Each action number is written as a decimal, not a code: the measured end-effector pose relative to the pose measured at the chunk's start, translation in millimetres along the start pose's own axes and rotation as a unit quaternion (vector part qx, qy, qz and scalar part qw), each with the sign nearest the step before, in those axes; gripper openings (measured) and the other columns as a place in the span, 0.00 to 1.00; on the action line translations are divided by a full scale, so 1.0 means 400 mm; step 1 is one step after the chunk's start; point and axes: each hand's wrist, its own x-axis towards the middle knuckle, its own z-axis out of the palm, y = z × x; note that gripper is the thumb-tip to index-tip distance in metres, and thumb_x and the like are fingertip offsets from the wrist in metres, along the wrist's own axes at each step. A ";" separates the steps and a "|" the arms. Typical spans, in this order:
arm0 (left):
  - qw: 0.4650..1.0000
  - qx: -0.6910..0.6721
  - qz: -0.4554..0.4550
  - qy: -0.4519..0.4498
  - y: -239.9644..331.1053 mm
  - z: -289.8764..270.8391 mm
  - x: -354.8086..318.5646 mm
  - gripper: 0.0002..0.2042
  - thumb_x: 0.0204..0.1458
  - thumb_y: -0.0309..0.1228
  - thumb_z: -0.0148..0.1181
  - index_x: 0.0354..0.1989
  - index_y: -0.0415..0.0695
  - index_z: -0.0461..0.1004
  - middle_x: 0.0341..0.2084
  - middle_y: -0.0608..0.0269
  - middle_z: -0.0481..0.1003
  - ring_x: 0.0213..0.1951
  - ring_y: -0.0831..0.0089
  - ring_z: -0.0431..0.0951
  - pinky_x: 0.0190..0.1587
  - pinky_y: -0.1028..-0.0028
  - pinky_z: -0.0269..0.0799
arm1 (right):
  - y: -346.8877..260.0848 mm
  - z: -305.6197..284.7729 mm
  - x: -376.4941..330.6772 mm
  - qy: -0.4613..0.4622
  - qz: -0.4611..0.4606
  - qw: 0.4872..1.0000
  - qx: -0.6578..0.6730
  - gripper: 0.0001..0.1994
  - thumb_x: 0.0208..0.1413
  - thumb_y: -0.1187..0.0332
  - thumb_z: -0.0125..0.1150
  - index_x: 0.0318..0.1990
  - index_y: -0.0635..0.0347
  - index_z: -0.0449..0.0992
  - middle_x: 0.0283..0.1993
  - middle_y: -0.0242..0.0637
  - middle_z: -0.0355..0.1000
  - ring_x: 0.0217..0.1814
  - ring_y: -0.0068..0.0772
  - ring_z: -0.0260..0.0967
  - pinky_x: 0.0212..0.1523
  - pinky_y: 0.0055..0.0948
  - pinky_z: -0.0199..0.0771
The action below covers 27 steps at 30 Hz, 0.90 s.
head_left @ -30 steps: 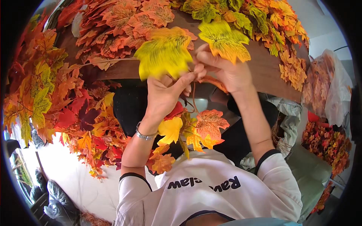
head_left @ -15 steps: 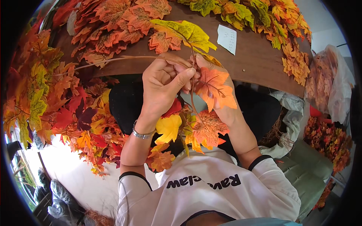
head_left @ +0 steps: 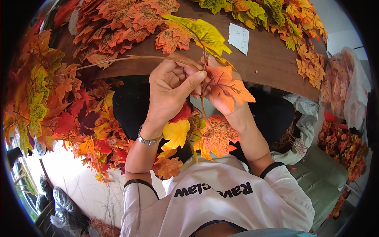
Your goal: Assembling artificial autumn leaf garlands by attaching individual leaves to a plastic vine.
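My left hand (head_left: 172, 85) pinches a thin brown stem (head_left: 136, 57) of an artificial maple-leaf garland between thumb and fingers; the stem runs off to the left. My right hand (head_left: 221, 93) meets it at the same joint, its fingers closed on the stem and partly hidden behind an orange leaf (head_left: 229, 86). Above the joint a yellow-green leaf (head_left: 203, 33) stands out over the table edge. Below it hang a yellow leaf (head_left: 176, 134) and a speckled orange leaf (head_left: 218, 135), in front of my shirt.
Orange leaves (head_left: 114, 29) lie heaped on the brown table (head_left: 272, 65), with green and yellow ones (head_left: 252, 14) at the back. A note paper (head_left: 238, 38) lies between. A leafy mass (head_left: 79, 118) hangs left. At right are a clear plastic bag (head_left: 353, 87) and a green seat (head_left: 316, 177).
The orange leaf by my right hand has shifted slightly right and tilted. The long stem at left bows a little higher. Both hands stay at the joint.
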 end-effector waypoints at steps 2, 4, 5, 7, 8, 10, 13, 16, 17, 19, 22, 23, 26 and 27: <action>1.000 0.001 0.000 0.001 0.000 0.000 0.000 0.07 0.47 0.20 0.56 0.32 0.34 0.65 0.23 0.58 0.72 0.20 0.80 0.70 0.20 0.82 0.67 | 0.005 -0.009 0.003 -0.001 0.000 1.000 -0.008 0.16 0.52 0.62 0.56 0.46 0.60 0.67 0.38 0.28 0.67 0.37 0.19 0.64 0.34 0.20 0.65; 1.000 0.005 0.000 0.004 -0.001 -0.001 -0.001 0.07 0.47 0.20 0.56 0.32 0.34 0.65 0.23 0.58 0.72 0.20 0.80 0.69 0.20 0.82 0.67 | 0.009 -0.022 0.009 -0.014 0.013 1.000 0.013 0.17 0.52 0.62 0.56 0.46 0.60 0.67 0.37 0.28 0.67 0.36 0.19 0.64 0.33 0.20 0.65; 1.000 0.008 0.000 0.004 -0.001 -0.001 -0.001 0.07 0.47 0.20 0.56 0.33 0.34 0.65 0.23 0.58 0.72 0.20 0.80 0.69 0.20 0.82 0.67 | 0.008 -0.030 0.013 -0.026 0.026 0.999 0.037 0.17 0.52 0.62 0.56 0.46 0.60 0.66 0.37 0.28 0.67 0.35 0.19 0.63 0.33 0.20 0.64; 1.000 0.012 0.000 0.002 -0.002 -0.001 0.000 0.07 0.47 0.20 0.56 0.33 0.35 0.65 0.22 0.58 0.72 0.20 0.81 0.69 0.20 0.82 0.67 | 0.010 -0.040 0.023 -0.031 0.039 0.998 0.049 0.17 0.52 0.62 0.56 0.47 0.60 0.66 0.36 0.29 0.66 0.34 0.19 0.63 0.32 0.19 0.64; 1.000 0.010 0.002 0.002 -0.002 -0.001 0.000 0.07 0.47 0.20 0.56 0.33 0.35 0.65 0.22 0.58 0.72 0.20 0.81 0.69 0.20 0.82 0.67 | 0.012 -0.043 0.030 -0.024 0.039 0.998 0.037 0.17 0.52 0.63 0.55 0.47 0.61 0.66 0.36 0.29 0.66 0.33 0.19 0.62 0.32 0.19 0.64; 1.000 0.005 0.005 0.000 -0.004 -0.002 0.000 0.07 0.47 0.20 0.56 0.33 0.35 0.65 0.22 0.58 0.72 0.20 0.81 0.69 0.20 0.82 0.67 | 0.016 -0.053 0.036 -0.041 0.038 0.996 0.063 0.16 0.52 0.65 0.55 0.46 0.61 0.66 0.34 0.30 0.66 0.32 0.19 0.62 0.31 0.19 0.63; 1.000 -0.009 0.011 0.018 0.000 0.007 -0.003 0.08 0.47 0.20 0.55 0.34 0.35 0.65 0.22 0.59 0.71 0.19 0.81 0.69 0.20 0.82 0.67 | 0.011 -0.067 0.034 -0.098 0.031 0.986 0.133 0.12 0.51 0.68 0.55 0.42 0.63 0.67 0.32 0.32 0.67 0.31 0.21 0.63 0.29 0.19 0.64; 0.999 -0.030 0.000 0.029 -0.005 0.006 -0.008 0.08 0.47 0.20 0.55 0.35 0.36 0.64 0.22 0.59 0.71 0.19 0.81 0.69 0.20 0.82 0.67 | -0.003 -0.050 0.031 -0.126 0.016 0.987 0.104 0.09 0.51 0.70 0.54 0.38 0.63 0.67 0.31 0.34 0.67 0.30 0.22 0.64 0.28 0.20 0.65; 0.999 -0.011 0.000 0.030 -0.003 0.006 -0.009 0.08 0.47 0.20 0.55 0.35 0.36 0.64 0.22 0.59 0.71 0.19 0.81 0.69 0.20 0.82 0.67 | -0.011 -0.033 0.025 -0.139 0.012 0.986 0.093 0.08 0.50 0.70 0.54 0.36 0.64 0.67 0.30 0.34 0.67 0.30 0.23 0.65 0.27 0.20 0.66; 0.999 0.027 0.001 0.030 0.003 0.008 -0.008 0.08 0.48 0.20 0.54 0.35 0.36 0.64 0.21 0.59 0.71 0.19 0.81 0.69 0.20 0.82 0.67 | -0.004 -0.038 0.029 -0.134 0.007 0.988 0.077 0.08 0.50 0.70 0.55 0.35 0.64 0.67 0.30 0.34 0.68 0.29 0.24 0.65 0.27 0.21 0.66; 0.998 -0.053 -0.014 0.011 0.003 0.003 0.004 0.07 0.48 0.21 0.54 0.34 0.36 0.64 0.21 0.60 0.71 0.18 0.81 0.69 0.19 0.83 0.66 | 0.045 -0.087 0.057 -0.092 0.013 0.991 0.098 0.08 0.50 0.71 0.55 0.35 0.65 0.67 0.30 0.35 0.68 0.29 0.25 0.66 0.28 0.21 0.67; 0.998 -0.052 -0.020 0.011 0.003 0.000 0.005 0.07 0.48 0.21 0.54 0.34 0.36 0.64 0.21 0.60 0.71 0.18 0.81 0.69 0.19 0.83 0.66 | 0.050 -0.091 0.058 -0.086 0.016 0.988 0.125 0.08 0.50 0.71 0.55 0.35 0.65 0.67 0.30 0.35 0.68 0.29 0.25 0.66 0.28 0.21 0.67; 0.999 -0.046 -0.027 0.004 0.002 -0.005 0.010 0.07 0.48 0.22 0.54 0.33 0.36 0.64 0.21 0.59 0.72 0.18 0.81 0.69 0.19 0.83 0.65 | 0.042 -0.080 0.051 -0.056 0.014 0.990 0.131 0.08 0.49 0.70 0.56 0.35 0.64 0.68 0.30 0.35 0.67 0.30 0.23 0.65 0.28 0.21 0.67; 0.999 -0.043 -0.028 0.005 0.004 -0.006 0.009 0.07 0.48 0.22 0.55 0.33 0.36 0.64 0.21 0.59 0.72 0.18 0.81 0.69 0.19 0.83 0.65 | 0.039 -0.076 0.050 -0.046 0.013 0.991 0.121 0.08 0.49 0.70 0.56 0.35 0.64 0.68 0.30 0.35 0.67 0.30 0.23 0.65 0.28 0.21 0.67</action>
